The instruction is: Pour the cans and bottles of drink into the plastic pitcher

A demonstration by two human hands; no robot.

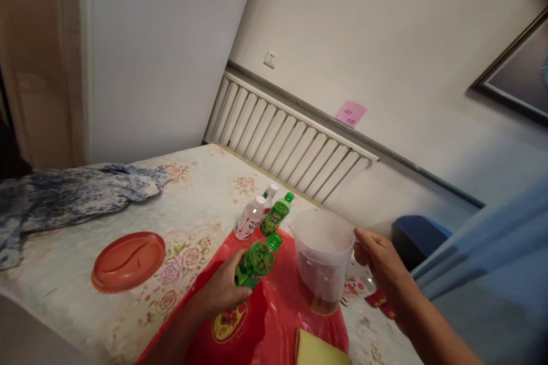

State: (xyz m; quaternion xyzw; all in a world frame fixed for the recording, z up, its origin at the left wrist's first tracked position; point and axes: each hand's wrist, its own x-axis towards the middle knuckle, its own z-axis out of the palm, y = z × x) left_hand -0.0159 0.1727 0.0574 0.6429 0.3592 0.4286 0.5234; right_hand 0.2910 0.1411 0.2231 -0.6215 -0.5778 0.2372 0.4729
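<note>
My left hand (226, 282) is wrapped round a green bottle (257, 262) with a green cap, held tilted over a red plastic sheet (274, 319). My right hand (374, 251) is closed at the right rim of a translucent bucket (323, 262), fingers pinched there. Brown liquid shows in the bottom of the bucket. Behind the held bottle stand another green bottle (276, 215), a pale bottle with a white cap (249, 218) and a second white-capped bottle (270, 193).
A red lid (128, 261) lies left on the flowered tablecloth (192, 182). Crumpled patterned cloth (85, 194) lies farther left. A yellow item (321, 349) sits at the front edge. Behind the table is a white radiator (291, 131); a blue curtain (496, 262) hangs right.
</note>
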